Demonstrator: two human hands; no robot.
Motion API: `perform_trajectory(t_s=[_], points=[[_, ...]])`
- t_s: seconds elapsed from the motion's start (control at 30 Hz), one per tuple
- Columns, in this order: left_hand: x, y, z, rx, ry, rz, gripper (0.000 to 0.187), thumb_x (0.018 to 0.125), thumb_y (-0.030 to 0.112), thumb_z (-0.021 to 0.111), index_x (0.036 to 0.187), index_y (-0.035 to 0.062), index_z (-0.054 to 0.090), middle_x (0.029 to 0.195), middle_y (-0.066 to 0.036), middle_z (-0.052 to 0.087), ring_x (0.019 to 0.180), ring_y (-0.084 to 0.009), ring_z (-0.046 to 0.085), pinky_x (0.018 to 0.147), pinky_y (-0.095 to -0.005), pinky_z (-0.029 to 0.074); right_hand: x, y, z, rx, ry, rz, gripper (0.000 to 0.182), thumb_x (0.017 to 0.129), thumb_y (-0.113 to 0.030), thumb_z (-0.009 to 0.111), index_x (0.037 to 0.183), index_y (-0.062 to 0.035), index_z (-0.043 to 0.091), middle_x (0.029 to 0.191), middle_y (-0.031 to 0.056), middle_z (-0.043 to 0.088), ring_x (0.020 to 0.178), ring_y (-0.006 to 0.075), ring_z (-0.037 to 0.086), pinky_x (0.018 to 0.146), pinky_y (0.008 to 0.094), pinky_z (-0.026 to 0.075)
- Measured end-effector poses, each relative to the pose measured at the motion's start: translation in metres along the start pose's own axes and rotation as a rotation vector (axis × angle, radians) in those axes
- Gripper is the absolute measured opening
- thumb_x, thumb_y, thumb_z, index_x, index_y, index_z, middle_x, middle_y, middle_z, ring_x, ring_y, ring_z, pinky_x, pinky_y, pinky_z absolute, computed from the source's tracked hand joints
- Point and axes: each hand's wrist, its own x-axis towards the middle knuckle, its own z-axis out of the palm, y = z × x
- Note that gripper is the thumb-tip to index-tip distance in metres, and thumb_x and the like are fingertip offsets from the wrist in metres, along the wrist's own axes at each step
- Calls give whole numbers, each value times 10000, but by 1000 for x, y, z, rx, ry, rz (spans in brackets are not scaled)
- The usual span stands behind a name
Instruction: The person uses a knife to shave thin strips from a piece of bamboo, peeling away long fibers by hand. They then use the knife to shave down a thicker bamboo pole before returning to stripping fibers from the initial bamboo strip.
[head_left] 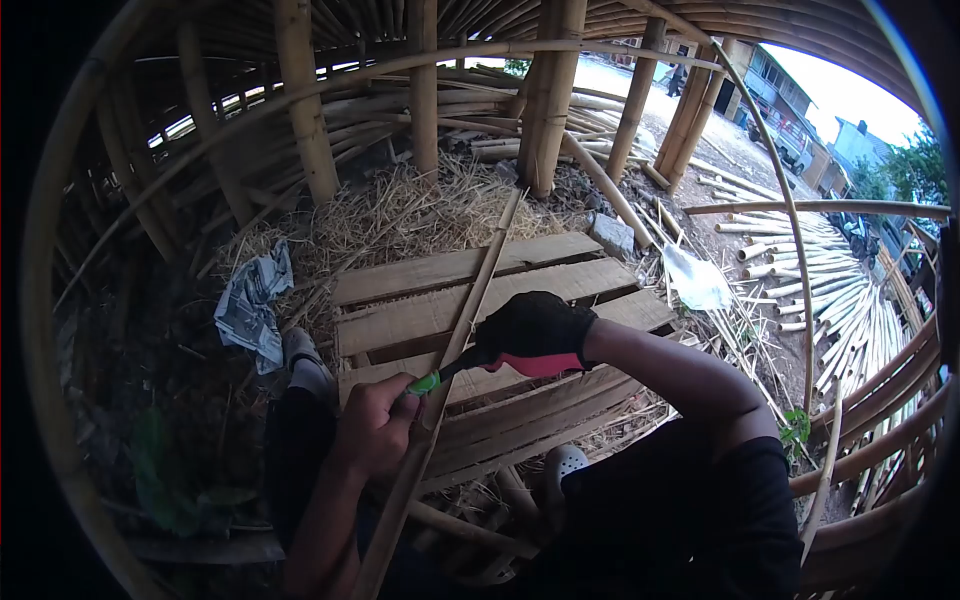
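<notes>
A long split bamboo strip slants from my lap across a slatted wooden bench. My right hand, in a black glove with a red palm edge, is closed around a dark knife-like tool lying across the strip. The blade, if there is one, cannot be made out. At the tool's left end is a bright green part. My bare left hand is closed at that green end, its fingers close against the strip's left side. The slatted bench lies beneath the strip.
Dry bamboo shavings are heaped behind the bench. Upright bamboo posts stand beyond. A crumpled printed sheet lies left, a grey block right. Cut bamboo poles cover the ground at right. Curved bamboo arches close by.
</notes>
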Motion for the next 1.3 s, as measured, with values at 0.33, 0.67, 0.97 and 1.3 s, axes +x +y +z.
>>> perform_trajectory(t_s=[0.33,0.67,0.97,1.3], points=[[-2,-4,-8,113,-80,4,77,841,49,581,863,-3,634,727,-205,634,671,-366,645,607,-396,464,-7,-11,17,-65,-80,22,150,883,-266,600,874,-173,717,838,58,701,839,282,691,729,411,541],[-4,3,-12,279,-31,160,130,779,39,578,885,29,653,725,-184,626,697,-385,644,591,-410,484,-23,-30,23,-139,172,-248,348,859,-152,602,1161,-291,706,902,-1,690,773,205,698,610,338,554],[-11,1,-3,264,50,282,77,683,50,583,760,48,589,623,-144,576,571,-334,617,518,-388,468,-31,-48,8,-109,99,-169,326,870,-177,599,1145,-311,713,866,-11,679,743,204,689,580,353,537],[-15,2,1,212,92,325,83,692,54,565,753,28,614,570,-105,531,485,-268,578,490,-318,428,-30,-60,12,-91,226,-173,223,768,-121,672,957,-211,749,739,-5,683,653,200,680,554,325,520]])
